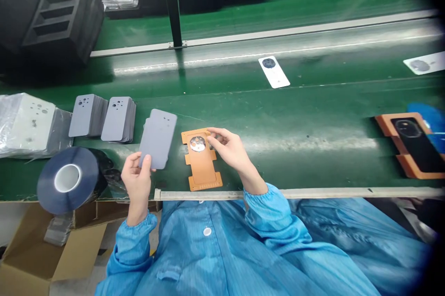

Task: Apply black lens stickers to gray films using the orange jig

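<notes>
My left hand pinches a thin grey phone back panel, thumb on top and fingers underneath. Small holes show near the panel's top corner, and another grey edge peeks out behind it. To the right lies a flat orange fixture with tabs at its sides and a round, shiny camera cutout near its top. My right hand grips the fixture's upper right edge, index finger at the corner and thumb beside the round part. What lies under those fingertips is partly hidden.
Two stacks of grey panels stand at left, near a plastic-wrapped pile and a film roll. A white panel lies farther back. Another orange fixture holds a black panel at right. A cardboard box sits below.
</notes>
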A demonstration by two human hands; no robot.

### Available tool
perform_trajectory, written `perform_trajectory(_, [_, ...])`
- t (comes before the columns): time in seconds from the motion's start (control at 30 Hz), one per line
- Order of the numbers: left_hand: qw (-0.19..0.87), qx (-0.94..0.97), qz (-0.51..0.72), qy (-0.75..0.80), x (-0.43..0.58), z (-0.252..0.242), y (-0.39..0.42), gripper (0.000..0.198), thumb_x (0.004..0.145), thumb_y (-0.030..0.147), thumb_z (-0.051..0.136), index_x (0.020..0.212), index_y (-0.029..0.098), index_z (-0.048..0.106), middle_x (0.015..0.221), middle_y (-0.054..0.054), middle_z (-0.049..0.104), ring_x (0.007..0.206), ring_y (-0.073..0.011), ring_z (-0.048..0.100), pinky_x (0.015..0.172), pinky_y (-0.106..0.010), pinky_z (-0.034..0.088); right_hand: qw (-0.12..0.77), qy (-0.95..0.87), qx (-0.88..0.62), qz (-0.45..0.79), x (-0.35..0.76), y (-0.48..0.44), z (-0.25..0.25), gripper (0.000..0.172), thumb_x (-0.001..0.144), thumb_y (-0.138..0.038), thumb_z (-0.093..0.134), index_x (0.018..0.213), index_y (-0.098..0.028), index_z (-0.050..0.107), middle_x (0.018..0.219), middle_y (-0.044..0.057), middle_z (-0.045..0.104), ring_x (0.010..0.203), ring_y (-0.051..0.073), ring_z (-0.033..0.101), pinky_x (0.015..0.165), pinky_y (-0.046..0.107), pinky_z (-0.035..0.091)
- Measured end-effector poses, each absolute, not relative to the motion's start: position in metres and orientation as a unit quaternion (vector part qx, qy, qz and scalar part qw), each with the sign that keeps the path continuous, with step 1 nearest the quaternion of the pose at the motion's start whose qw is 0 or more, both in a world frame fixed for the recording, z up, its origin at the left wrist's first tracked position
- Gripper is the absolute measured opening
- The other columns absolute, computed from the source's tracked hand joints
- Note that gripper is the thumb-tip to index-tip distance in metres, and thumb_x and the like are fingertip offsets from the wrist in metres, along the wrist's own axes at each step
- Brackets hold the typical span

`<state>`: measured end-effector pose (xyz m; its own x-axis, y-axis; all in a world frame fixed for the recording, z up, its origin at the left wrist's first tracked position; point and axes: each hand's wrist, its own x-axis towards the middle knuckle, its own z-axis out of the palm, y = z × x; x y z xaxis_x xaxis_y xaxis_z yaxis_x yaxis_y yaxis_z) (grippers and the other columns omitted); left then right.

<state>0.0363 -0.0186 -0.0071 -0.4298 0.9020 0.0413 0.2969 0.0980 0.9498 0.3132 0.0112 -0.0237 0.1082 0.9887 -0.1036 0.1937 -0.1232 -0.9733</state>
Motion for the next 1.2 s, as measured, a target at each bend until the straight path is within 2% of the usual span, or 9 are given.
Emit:
perform_trajectory(0.2, [0.52,0.516,0.378,0.566,0.095,-0.019,-0.05,0.029,0.091,0.046,0.072,0.097,0.021,0.061,0.075,0.002,0.069,0.053,-0.0117,0.064,0.052,-0.022,0.05,0.48,-0.462,-0.474,0.576,0.305,0.02,-0.008,0.073,0.082,-0.036,0.075,0.151,-0.024,0.054,0.114,0.007,0.074,0.084,0.017,0.069,0.08,0.035,0.062])
perform_trajectory(0.3, [0.38,0.625,0.338,0.592,0.102,-0.031,-0.059,0.026,0.093,0.042,0.071,0.107,0.02,0.066,0.083,-0.003,0.072,0.072,-0.0178,0.071,0.066,-0.029,0.058,0.45,-0.503,-0.491,0.551,0.311,0.017,-0.01,0.07,0.084,-0.029,0.069,0.152,-0.024,0.053,0.106,0.005,0.072,0.076,0.015,0.065,0.073,0.031,0.061])
perform_trajectory(0.37, [0.226,0.699,0.343,0.585,0.098,-0.035,-0.063,0.045,0.091,0.039,0.075,0.13,0.019,0.063,0.113,-0.013,0.074,0.105,-0.0273,0.073,0.089,-0.041,0.06,0.428,-0.529,-0.501,0.535,0.315,0.013,-0.013,0.066,0.086,-0.026,0.064,0.152,-0.024,0.054,0.107,0.004,0.07,0.073,0.014,0.064,0.068,0.03,0.059])
perform_trajectory(0.43, [0.141,0.768,0.329,0.531,0.093,-0.038,-0.066,0.071,0.089,0.039,0.078,0.151,0.019,0.05,0.15,-0.024,0.056,0.14,-0.0374,0.056,0.11,-0.054,0.051,0.414,-0.548,-0.507,0.521,0.318,0.007,-0.017,0.062,0.088,-0.024,0.061,0.15,-0.024,0.055,0.109,0.005,0.069,0.072,0.013,0.064,0.065,0.029,0.059])
perform_trajectory(0.53, [0.127,0.848,0.25,0.45,0.088,-0.041,-0.071,0.08,0.089,0.042,0.079,0.158,0.022,0.044,0.172,-0.025,0.025,0.159,-0.0452,0.028,0.121,-0.065,0.036,0.391,-0.574,-0.522,0.495,0.319,0.001,-0.022,0.061,0.089,-0.018,0.057,0.149,-0.025,0.055,0.107,0.004,0.067,0.075,0.014,0.065,0.068,0.03,0.06])
perform_trajectory(0.8, [0.136,0.877,0.192,0.419,0.084,-0.058,-0.075,0.059,0.097,0.038,0.071,0.152,0.023,0.053,0.174,-0.022,0.024,0.163,-0.0397,0.019,0.123,-0.066,0.032,0.303,-0.707,-0.58,0.268,0.323,0.001,-0.037,0.061,0.086,-0.014,0.061,0.147,-0.022,0.057,0.136,0.015,0.058,0.13,0.031,0.057,0.112,0.053,0.05])
perform_trajectory(0.93, [0.152,0.874,0.204,0.415,0.082,-0.06,-0.074,0.06,0.097,0.038,0.071,0.153,0.023,0.052,0.173,-0.022,0.027,0.162,-0.0387,0.021,0.123,-0.067,0.033,0.212,-0.731,-0.603,0.24,0.32,0.002,-0.038,0.064,0.091,-0.02,0.058,0.155,-0.014,0.05,0.161,0.023,0.042,0.149,0.038,0.043,0.121,0.059,0.042])
perform_trajectory(1.07, [0.155,0.873,0.214,0.409,0.082,-0.063,-0.074,0.061,0.096,0.038,0.072,0.152,0.022,0.053,0.171,-0.023,0.03,0.162,-0.039,0.022,0.122,-0.067,0.034,0.14,-0.776,-0.581,0.203,0.305,-0.009,-0.031,0.06,0.102,-0.02,0.045,0.162,-0.014,0.042,0.173,0.019,0.027,0.16,0.036,0.029,0.125,0.062,0.033])
perform_trajectory(1.2, [0.155,0.873,0.209,0.412,0.083,-0.065,-0.073,0.057,0.096,0.036,0.071,0.149,0.02,0.056,0.171,-0.024,0.031,0.162,-0.0398,0.023,0.122,-0.067,0.034,0.089,-0.816,-0.546,0.167,0.284,-0.02,-0.028,0.063,0.107,-0.048,0.049,0.162,-0.02,0.043,0.174,0.016,0.029,0.161,0.037,0.026,0.126,0.062,0.03])
